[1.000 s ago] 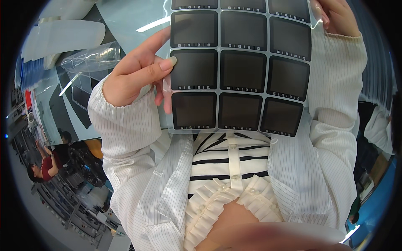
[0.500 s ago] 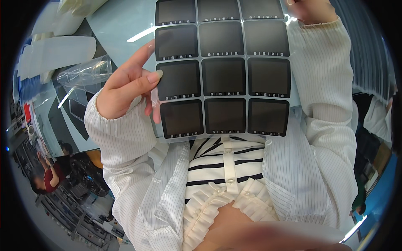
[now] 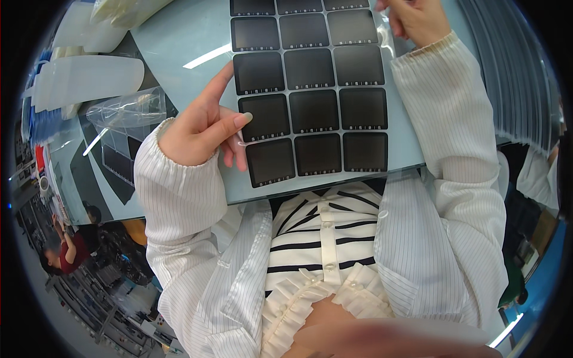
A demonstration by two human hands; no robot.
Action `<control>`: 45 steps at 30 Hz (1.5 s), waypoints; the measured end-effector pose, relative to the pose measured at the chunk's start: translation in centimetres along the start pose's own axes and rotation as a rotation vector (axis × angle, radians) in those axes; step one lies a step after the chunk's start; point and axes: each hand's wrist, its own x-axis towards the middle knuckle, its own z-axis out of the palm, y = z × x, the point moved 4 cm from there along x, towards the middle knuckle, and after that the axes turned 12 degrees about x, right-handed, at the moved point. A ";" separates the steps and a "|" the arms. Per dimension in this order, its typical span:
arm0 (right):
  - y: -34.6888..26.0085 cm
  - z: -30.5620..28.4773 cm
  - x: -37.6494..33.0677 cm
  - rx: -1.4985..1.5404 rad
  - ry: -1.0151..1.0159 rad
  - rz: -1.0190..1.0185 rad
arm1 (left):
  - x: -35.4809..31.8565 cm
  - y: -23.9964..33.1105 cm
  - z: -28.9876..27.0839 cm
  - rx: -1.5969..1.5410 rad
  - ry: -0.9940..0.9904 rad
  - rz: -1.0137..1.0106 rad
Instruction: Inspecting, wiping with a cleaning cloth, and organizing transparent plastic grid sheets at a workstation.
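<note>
A clear sheet bearing rows of dark, rounded rectangular panels [image 3: 314,111] lies or hovers just over the glass-topped table; I cannot tell which. Each panel has a strip of small pale marks along its near edge. My left hand [image 3: 200,131] grips the sheet's left edge, thumb on top and the other fingers beside and partly beneath it. At the far right edge of the sheet, my right hand [image 3: 418,21] has its fingers curled together. Its fingertips are at the picture's top edge, so what they pinch is hidden. A shiny clear strip shows beside that hand.
The glass tabletop [image 3: 179,36] ends close to my body. On the left lie translucent white plastic pieces [image 3: 89,80], a crumpled clear bag [image 3: 128,113] and another dark-panelled sheet [image 3: 116,161]. A stack of grey-blue sheets [image 3: 507,65] stands at right. Another person [image 3: 68,250] is farther left.
The panelled sheet has moved away from my body and lower toward the table, uncovering the table's near edge. My left hand has shifted slightly right with it; my right hand has moved left.
</note>
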 end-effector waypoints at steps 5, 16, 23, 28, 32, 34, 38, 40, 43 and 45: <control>-4.0 -4.6 -0.5 -0.725 0.309 -0.399 | 0.2 0.4 0.3 0.052 0.078 -0.064; -3.9 -4.3 -1.0 -0.986 0.358 0.046 | 0.4 -0.4 -4.4 0.727 0.760 0.205; -5.0 -1.8 -1.7 -0.775 0.053 -0.490 | 1.7 2.3 -2.2 0.808 0.684 0.334; -5.1 10.8 -9.6 -0.671 -0.567 -0.387 | 2.8 1.7 -2.3 0.900 0.590 0.429; -3.6 12.5 -10.1 -0.637 -0.656 -0.676 | 2.1 1.7 -2.1 0.933 0.573 0.395; -3.4 10.9 -8.2 -0.734 -0.418 -0.669 | 2.1 1.8 -2.1 0.951 0.579 0.393; -3.3 12.3 -10.6 -0.547 -0.676 -0.591 | 2.0 1.4 -2.1 0.954 0.612 0.413; -3.2 12.4 -10.4 -0.459 -0.689 -0.577 | 2.0 1.3 -2.5 0.958 0.607 0.434; -3.4 10.5 -7.6 -0.792 -0.340 -0.679 | 2.0 1.4 -2.5 0.963 0.599 0.431; -3.3 10.7 -9.0 -0.699 -0.463 -0.669 | 2.1 1.5 -2.4 0.963 0.604 0.406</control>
